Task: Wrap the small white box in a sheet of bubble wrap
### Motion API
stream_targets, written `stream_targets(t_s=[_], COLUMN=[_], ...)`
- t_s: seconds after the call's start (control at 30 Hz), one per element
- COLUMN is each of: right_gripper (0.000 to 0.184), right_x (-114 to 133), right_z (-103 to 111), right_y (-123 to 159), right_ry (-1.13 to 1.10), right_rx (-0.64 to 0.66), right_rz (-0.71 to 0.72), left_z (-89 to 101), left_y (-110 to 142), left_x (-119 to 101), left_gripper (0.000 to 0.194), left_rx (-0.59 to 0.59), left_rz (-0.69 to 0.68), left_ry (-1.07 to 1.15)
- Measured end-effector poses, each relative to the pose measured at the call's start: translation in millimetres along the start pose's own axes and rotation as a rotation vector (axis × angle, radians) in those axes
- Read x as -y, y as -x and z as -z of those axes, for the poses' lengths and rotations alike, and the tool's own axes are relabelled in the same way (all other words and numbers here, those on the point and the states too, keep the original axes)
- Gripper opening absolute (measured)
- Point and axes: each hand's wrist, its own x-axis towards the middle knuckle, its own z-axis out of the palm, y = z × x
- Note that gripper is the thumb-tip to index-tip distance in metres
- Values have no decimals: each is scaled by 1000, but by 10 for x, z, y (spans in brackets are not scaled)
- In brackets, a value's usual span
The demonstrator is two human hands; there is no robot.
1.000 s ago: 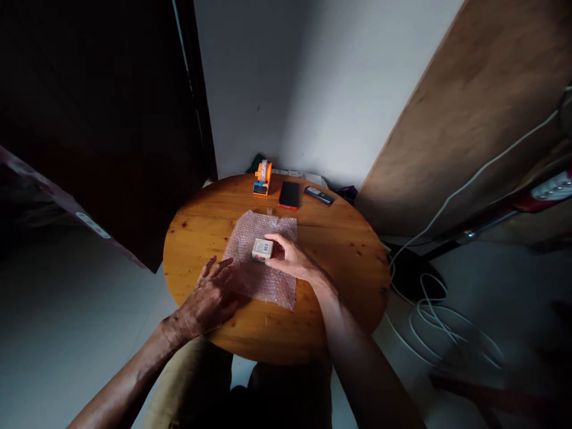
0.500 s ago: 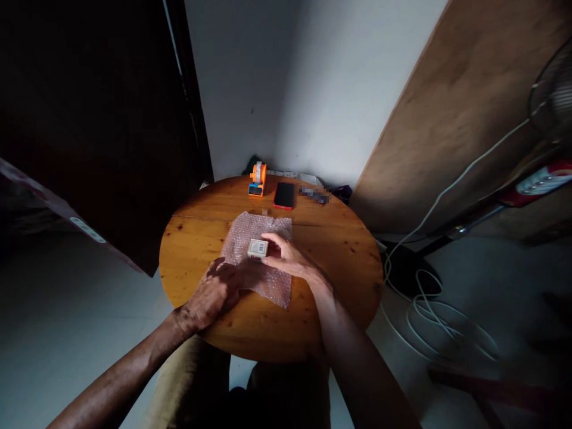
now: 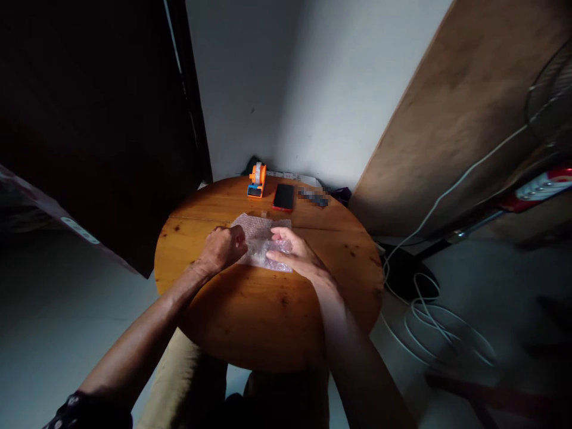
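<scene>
A sheet of bubble wrap lies on the round wooden table, its near part folded over toward the far side. My left hand is closed at the left end of the fold, fingers curled on the wrap's edge. At the other end, my right hand rests against the wrap with thumb and fingers apart. Between the hands the folded layer looks crumpled and shiny. The small box is no longer visible; the folded wrap covers the spot where it was.
Behind the wrap stand an orange tape dispenser and a red-edged phone on the wooden table. A blurred-out dark object lies right of the phone. White cable coils on the floor at right, near a fan.
The near part of the bubble wrap has been folded away from me over the small box, hiding it. My left hand has moved forward and closed; my right hand has shifted slightly right.
</scene>
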Motion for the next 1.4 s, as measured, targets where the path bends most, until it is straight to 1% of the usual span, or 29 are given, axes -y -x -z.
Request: stream_targets(t_s=[0.07,0.13,0.23,0.33,0.4,0.47,0.53,0.63,0.83,1.0,1.13,1.2,1.27,1.33,1.4], right_gripper=[62,58,44,35,32,29,26,23,17,16,18,21,22,17,14], right_x=[-70,-127,-176,-192,-197,-202,-207,-206,-197,-255,-247,-184,-89,15,107], right_z=[-76,-149,-218,-237,-240,-248,-261,-276,-265,-277,-299,-302,-304,-313,-332], right_y=[-44,-84,-130,-152,-157,-161,-165,-170,-165,-178,-171,-137,-82,-20,36], right_ry=[-15,-32,-32,-32,-35,-44,-54,-46,17,68,229,372,554,720,823], right_rx=[-24,-34,-60,-97,-127,-158,-185,-203,-233,-262,-341,-378,-403,-405,-387], right_rz=[-7,-20,-40,-42,-30,-3,23,21,-12,-4,23,110,230,332,412], left_z=[-64,-126,-191,-213,-223,-247,-287,-354,-435,-466,-463,-458,-457,-460,-466], left_y=[-53,-92,-116,-103,-88,-80,-81,-95,-123,-122,-110,-106,-104,-107,-114], left_x=[22,65,142,192,194,171,136,90,79,101,97,90,86,89,95], left_gripper=[19,19,26,43,47,43,33,22,15,14,12,11,11,12,12], left_rx=[-8,-17,-27,-13,17,57,89,110,101,88,89,85,83,78,72], left_rz=[-20,-50,-68,-30,-3,36,103,179,222,219,218,214,208,205,200], left_ry=[13,64,283,534,616,661,737,869,964,1002,1005,1002,1002,1006,1007])
